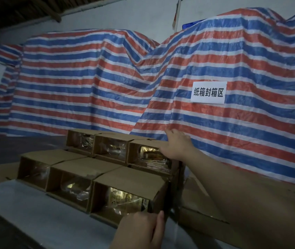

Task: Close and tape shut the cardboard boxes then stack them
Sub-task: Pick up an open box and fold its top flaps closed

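A: Cardboard boxes (125,184), six small ones in two stepped rows of three, sit toward the right side of the bench (26,203), open faces turned to the camera with crinkly plastic and something gold inside.

B: And the hands?

A: Right hand (175,146) is laid across the top right box of the back row, fingers fairly straight, pressing on its top. Left hand (143,229) is low at the near right corner of the front row, thumb against the end box; whether it pinches a flap or tape, I cannot tell, it's dim.

B: Risks?

A: My guess: those fronts are unsealed, so a shove could spill contents or knock the upper row off its step. There's a flat carton (206,218) just right, crowding things.

B: Any writing?

A: A white sign (208,92) on the striped tarp (89,87) reads 纸箱封箱区. No brand legible on the boxes.
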